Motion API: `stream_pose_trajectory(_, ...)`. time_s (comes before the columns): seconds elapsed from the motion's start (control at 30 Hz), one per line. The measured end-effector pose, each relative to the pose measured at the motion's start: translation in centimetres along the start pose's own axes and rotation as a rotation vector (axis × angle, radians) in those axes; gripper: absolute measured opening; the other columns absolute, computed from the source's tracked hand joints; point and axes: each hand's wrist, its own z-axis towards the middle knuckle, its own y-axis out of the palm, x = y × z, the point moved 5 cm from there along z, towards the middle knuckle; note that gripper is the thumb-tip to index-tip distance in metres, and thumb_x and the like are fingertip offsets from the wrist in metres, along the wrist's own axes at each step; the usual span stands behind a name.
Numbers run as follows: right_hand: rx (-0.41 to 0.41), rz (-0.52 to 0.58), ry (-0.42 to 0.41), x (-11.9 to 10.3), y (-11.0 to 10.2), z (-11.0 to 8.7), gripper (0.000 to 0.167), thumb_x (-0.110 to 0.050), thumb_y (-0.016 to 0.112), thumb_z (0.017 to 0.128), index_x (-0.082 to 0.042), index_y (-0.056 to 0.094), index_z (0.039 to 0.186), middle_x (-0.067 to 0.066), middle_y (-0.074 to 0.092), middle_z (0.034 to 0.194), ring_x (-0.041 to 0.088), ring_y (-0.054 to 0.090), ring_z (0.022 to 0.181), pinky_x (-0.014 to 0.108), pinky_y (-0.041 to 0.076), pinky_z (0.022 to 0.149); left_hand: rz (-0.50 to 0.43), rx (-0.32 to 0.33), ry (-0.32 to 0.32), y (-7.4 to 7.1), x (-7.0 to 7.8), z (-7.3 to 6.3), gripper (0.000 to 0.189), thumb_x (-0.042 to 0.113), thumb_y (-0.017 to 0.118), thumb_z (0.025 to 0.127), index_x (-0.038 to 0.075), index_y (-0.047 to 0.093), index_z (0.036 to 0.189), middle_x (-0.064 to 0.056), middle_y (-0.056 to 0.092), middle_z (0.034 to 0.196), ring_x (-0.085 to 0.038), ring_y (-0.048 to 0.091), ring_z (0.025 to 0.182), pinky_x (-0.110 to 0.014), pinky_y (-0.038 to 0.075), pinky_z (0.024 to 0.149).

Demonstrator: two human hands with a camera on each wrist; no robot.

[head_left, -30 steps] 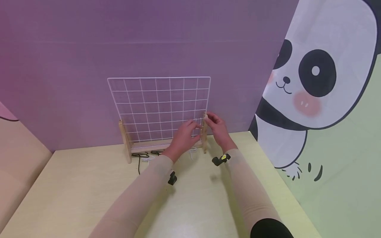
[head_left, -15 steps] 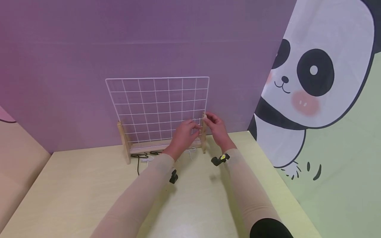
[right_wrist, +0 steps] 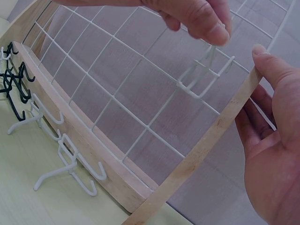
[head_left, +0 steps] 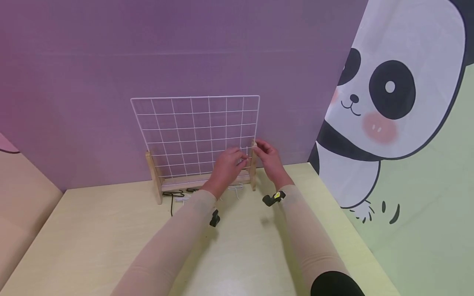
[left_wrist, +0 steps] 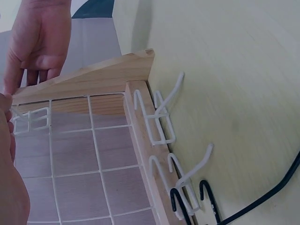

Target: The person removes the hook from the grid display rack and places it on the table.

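A white wire grid panel (head_left: pixel 196 97) stands upright in a wooden stand (head_left: pixel 153 176) at the back of the table. My left hand (head_left: pixel 226 168) is in front of the panel's lower right part. Its thumb and fingertips pinch the prong of a white wire hook (right_wrist: pixel 187 86), whose frame lies against the grid wires in the right wrist view. My right hand (head_left: pixel 272 162) holds the stand's right side post (right_wrist: pixel 201 150) near its top, thumb on the near side and fingers behind. The left fingers hide part of the hook in the head view.
Along the front of the stand's base lie loose white hooks (left_wrist: pixel 157 122) and black hooks (right_wrist: pixel 21 82), several in all, on the pale wooden table (head_left: pixel 111 230). A purple wall (head_left: pixel 92 82) rises close behind the panel, and a panda mural (head_left: pixel 392 90) covers the right wall.
The left thumb and fingertips have drawn closer together at the hook, and that hand has shifted slightly. The right hand keeps its hold on the post.
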Motion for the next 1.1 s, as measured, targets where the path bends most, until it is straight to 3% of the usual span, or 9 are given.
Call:
stream_pose_trajectory(0.37,0.000,0.005,-0.009,0.0,0.1,0.1,0.038,-0.014,0.071,0.110,-0.001,0.067,0.145,0.010,0.071,0.138,0.017,0.063,0.127,0.040,0.048,0.120,-0.093,0.096,0.021,-1.4,0.3,0.3,0.009,0.003,0.084,0.098,0.004,0.084,0.107,-0.006,0.074,0.103,-0.027,0.069,0.100,-0.039,0.061,0.093)
stream_pose_trajectory(0.63,-0.003,-0.015,-0.001,-0.2,0.1,0.0,0.039,-0.015,0.071,0.110,0.000,0.067,0.146,0.014,0.068,0.143,0.020,0.062,0.130,0.043,0.046,0.122,-0.092,0.094,0.021,-2.0,0.8,0.3,0.007,0.007,0.084,0.100,0.006,0.084,0.107,-0.006,0.075,0.105,-0.026,0.070,0.105,-0.038,0.060,0.098)
stream_pose_trajectory(1.1,0.011,0.008,0.006,-0.2,0.2,-0.1,0.039,-0.013,0.071,0.110,0.001,0.067,0.146,0.012,0.070,0.141,0.019,0.062,0.129,0.040,0.047,0.121,-0.089,0.104,0.053,-3.4,0.6,-2.0,0.005,0.005,0.083,0.100,0.005,0.083,0.105,-0.006,0.073,0.101,-0.026,0.068,0.098,-0.039,0.061,0.088)
